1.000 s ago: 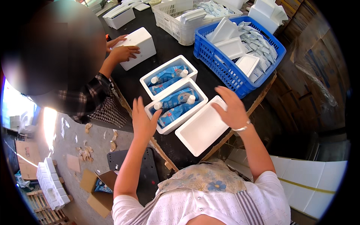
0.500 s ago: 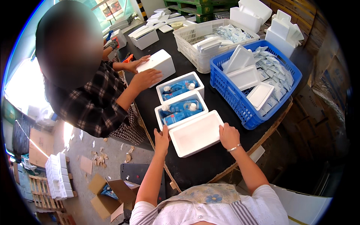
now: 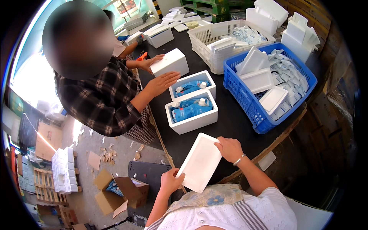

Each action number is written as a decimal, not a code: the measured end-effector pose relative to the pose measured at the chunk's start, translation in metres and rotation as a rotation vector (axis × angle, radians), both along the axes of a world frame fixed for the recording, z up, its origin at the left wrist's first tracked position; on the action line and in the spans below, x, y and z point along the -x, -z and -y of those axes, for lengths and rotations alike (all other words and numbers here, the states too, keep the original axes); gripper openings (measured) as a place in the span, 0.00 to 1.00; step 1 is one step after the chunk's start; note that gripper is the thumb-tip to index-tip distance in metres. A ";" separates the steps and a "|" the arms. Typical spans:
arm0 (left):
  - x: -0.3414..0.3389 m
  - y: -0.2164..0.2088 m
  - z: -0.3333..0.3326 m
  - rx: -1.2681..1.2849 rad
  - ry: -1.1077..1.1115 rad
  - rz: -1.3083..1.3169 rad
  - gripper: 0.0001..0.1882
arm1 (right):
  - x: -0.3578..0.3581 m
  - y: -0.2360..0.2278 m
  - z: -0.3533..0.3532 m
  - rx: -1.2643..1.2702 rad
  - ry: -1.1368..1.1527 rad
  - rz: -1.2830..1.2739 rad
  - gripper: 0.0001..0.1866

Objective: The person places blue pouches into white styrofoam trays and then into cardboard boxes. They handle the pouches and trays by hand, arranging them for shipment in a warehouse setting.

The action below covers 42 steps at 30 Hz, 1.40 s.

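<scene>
Foam lid (image 3: 200,163) pulled back off open box (image 3: 191,112); left hand (image 3: 171,180), right hand (image 3: 229,148) gripping lid edges; pouches packed, box unlidded.

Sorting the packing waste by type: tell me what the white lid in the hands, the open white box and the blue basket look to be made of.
White lid: probably foam, like expanded polystyrene; matte, thick, soft-edged.
Open white box: apparently the same foam; thick matte walls.
Blue basket: moulded plastic, slightly glossy, with lattice walls.
</scene>
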<state>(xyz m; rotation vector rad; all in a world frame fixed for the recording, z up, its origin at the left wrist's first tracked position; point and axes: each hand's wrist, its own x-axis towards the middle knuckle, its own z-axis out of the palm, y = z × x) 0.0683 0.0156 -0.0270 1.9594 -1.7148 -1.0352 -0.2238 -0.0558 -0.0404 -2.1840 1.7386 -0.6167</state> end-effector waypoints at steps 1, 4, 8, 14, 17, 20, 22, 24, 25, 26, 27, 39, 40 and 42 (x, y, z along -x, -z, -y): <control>0.004 0.000 -0.002 0.033 -0.016 0.015 0.20 | -0.004 -0.002 0.007 -0.012 -0.009 -0.007 0.14; 0.012 0.009 -0.008 0.148 0.092 0.063 0.19 | -0.004 0.002 0.025 -0.002 -0.068 -0.011 0.14; 0.030 0.009 -0.016 0.122 0.114 0.102 0.19 | -0.002 0.003 0.049 -0.012 -0.133 0.014 0.14; 0.047 0.026 -0.026 0.328 -0.039 0.012 0.22 | -0.008 0.007 0.062 -0.027 -0.100 0.096 0.16; 0.061 0.020 -0.036 0.247 -0.116 -0.128 0.23 | -0.008 0.009 0.064 -0.030 -0.121 0.130 0.17; 0.058 0.021 -0.038 0.195 -0.139 -0.163 0.23 | -0.010 0.008 0.066 -0.035 -0.138 0.135 0.18; 0.059 0.016 -0.034 0.183 -0.136 -0.181 0.23 | -0.007 0.008 0.065 -0.045 -0.121 0.130 0.18; 0.059 0.014 -0.031 0.192 -0.146 -0.183 0.22 | -0.006 0.007 0.064 -0.052 -0.112 0.121 0.18; 0.057 0.016 -0.030 0.206 -0.150 -0.178 0.22 | -0.004 0.006 0.064 -0.082 -0.110 0.143 0.19; 0.057 0.015 -0.029 0.200 -0.164 -0.182 0.23 | -0.003 0.008 0.064 -0.087 -0.107 0.160 0.19; 0.056 0.012 -0.028 0.197 -0.179 -0.187 0.24 | -0.003 0.006 0.066 -0.089 -0.107 0.177 0.20; -0.064 0.022 -0.077 0.668 -0.456 -0.118 0.26 | 0.032 -0.039 0.098 -0.137 -0.122 0.332 0.19; -0.094 0.024 -0.084 0.672 -0.497 -0.111 0.26 | 0.024 -0.063 0.084 -0.166 -0.093 0.364 0.20; -0.170 0.039 -0.120 0.706 -0.650 0.047 0.24 | -0.025 -0.102 0.073 -0.231 -0.113 0.395 0.21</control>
